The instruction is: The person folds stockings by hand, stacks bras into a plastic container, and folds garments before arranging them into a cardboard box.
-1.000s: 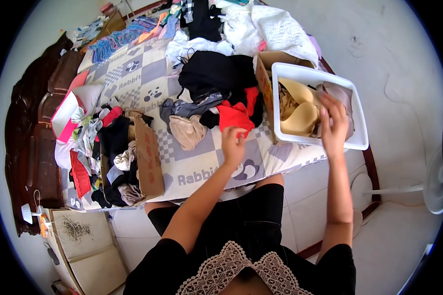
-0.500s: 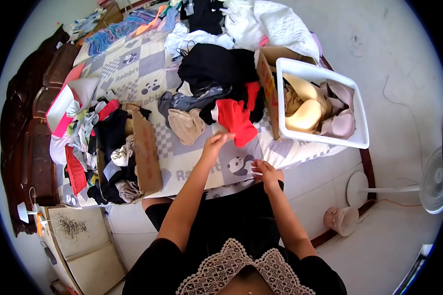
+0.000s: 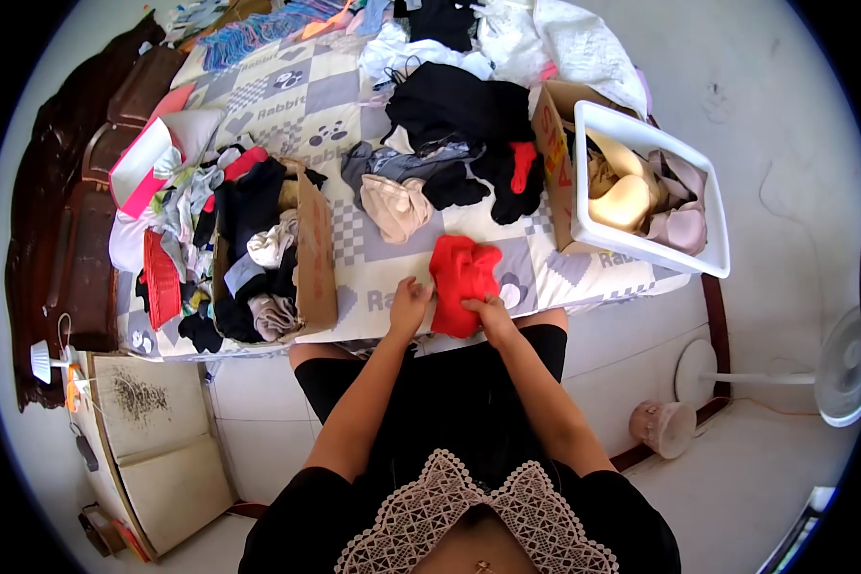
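A red cloth (image 3: 461, 277) lies crumpled at the bed's near edge, between my hands. My right hand (image 3: 490, 314) pinches its lower right part. At the cloth's left side is my left hand (image 3: 411, 304), its fingers curled; whether they hold any of the cloth is too small to tell. Beyond the cloth lie a beige garment (image 3: 395, 207), a grey garment (image 3: 359, 165) and a pile of black clothes (image 3: 459, 105). A smaller red piece (image 3: 522, 165) rests on black fabric.
On the right, a white plastic bin (image 3: 651, 256) with beige and mauve bras leans on a cardboard box (image 3: 555, 158). Another cardboard box (image 3: 316, 253) full of clothes stands at the left. A standing fan (image 3: 842, 368) and a pink bucket (image 3: 662, 428) are on the right.
The red cloth has come off the pile toward me. My right hand has moved from the white bin to the cloth and closed on it. The view has shifted slightly.
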Demonstrator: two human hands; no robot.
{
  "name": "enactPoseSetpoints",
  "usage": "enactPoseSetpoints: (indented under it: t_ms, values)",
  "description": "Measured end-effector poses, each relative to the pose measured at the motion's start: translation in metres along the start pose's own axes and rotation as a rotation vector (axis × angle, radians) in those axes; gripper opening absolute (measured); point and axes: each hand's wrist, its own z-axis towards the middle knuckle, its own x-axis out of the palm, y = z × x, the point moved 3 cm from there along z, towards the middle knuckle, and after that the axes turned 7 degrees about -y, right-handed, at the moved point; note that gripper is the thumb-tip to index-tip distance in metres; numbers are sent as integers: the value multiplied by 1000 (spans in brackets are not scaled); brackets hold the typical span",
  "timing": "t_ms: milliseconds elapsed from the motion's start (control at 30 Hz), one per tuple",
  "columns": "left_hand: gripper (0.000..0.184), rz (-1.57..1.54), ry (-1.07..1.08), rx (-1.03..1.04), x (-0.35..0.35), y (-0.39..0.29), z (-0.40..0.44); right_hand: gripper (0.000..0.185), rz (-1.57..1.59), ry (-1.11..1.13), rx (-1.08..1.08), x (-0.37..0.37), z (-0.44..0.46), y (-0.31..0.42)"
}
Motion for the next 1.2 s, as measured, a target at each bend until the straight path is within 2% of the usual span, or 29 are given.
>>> enactPoseSetpoints:
  t_ms: [33, 67, 100, 133, 200, 233, 267, 333, 367, 433, 467, 533, 567, 600, 633, 667, 700, 733, 800, 833, 867, 933, 967, 1000, 1033, 1067, 1100, 1133, 1200]
  values:
    - [51, -8, -9, -3, -3, -13, 0, 24, 6, 183, -64, 13, -34, 20]
    - [55, -266, 96, -231, -2, -32, -2, 24, 0, 185, -67, 16, -53, 36]
    - [58, -524, 201, -457, 1, -42, -5, 23, -77, 300, -89, 20, -67, 51]
    - [58, -530, 197, -454, -4, -40, -3, 22, -153, 416, -110, 23, -78, 62]
    - [59, -712, 709, -599, -7, -38, -9, 20, -205, 434, -136, 23, -85, 77]
    - [47, -695, 705, -545, -15, -54, -14, 22, -238, 370, -125, 22, -83, 82]
    - [47, -697, 700, -542, -24, -69, -20, 24, -268, 306, -112, 19, -81, 86]
    - [33, -513, 637, -389, -43, -100, -29, 24, -265, 272, -189, 15, -64, 76]
    - [33, -515, 631, -387, -49, -101, -29, 24, -248, 227, -211, 13, -56, 73]
    - [27, -505, 591, -116, -63, -111, -25, 23, -325, 135, -266, 19, -62, 83]
    - [27, -506, 588, -115, -67, -114, -24, 23, -326, 139, -267, 24, -63, 84]
    - [25, -482, 469, -131, -77, -131, -23, 23, -604, 103, -347, 34, -66, 88]
    - [23, -409, 426, 27, -77, -137, -22, 23, -604, 104, -349, 38, -69, 89]
    - [23, -409, 426, 28, -74, -138, -24, 23, -556, 140, -334, 46, -76, 93]
    - [27, -283, 406, 194, -73, -142, -26, 23, -508, 176, -319, 50, -83, 96]
    - [30, -155, 383, 359, -72, -146, -29, 23, -508, 176, -320, 51, -87, 99]
    - [43, -166, 431, 418, -68, -138, -31, 21, -395, 234, -372, 53, -90, 104]
    - [43, -167, 433, 420, -66, -131, -34, 19, -280, 290, -423, 54, -95, 108]
    - [46, -155, 732, 154, -59, -115, -45, 17, -198, 309, -462, 46, -100, 121]
    - [45, -13, 777, 115, -59, -111, -48, 15, -115, 331, -500, 41, -101, 127]
    - [45, -13, 778, 116, -63, -111, -49, 15, -115, 330, -500, 36, -100, 130]
    - [35, 231, 666, 1, -78, -119, -52, 14, -186, 229, -583, 24, -100, 137]
    - [35, 231, 665, 2, -82, -115, -48, 13, -211, 194, -557, 20, -96, 136]
    - [30, 275, 507, 203, -90, -116, -36, 13, -210, 196, -559, 17, -91, 136]
    - [26, 317, 346, 398, -98, -123, -28, 14, -324, 130, -661, 14, -86, 139]
    - [23, 248, 241, 447, -103, -128, -19, 14, -438, 63, -759, 13, -81, 142]
    - [22, 179, 137, 493, -110, -140, -12, 15, -424, 35, -800, 16, -82, 151]
    - [22, 183, 134, 489, -115, -158, -9, 16, -395, 4, -881, 15, -80, 160]
    - [25, 122, -84, 734, -130, -210, -18, 17, -346, -114, -1207, 22, -90, 188]
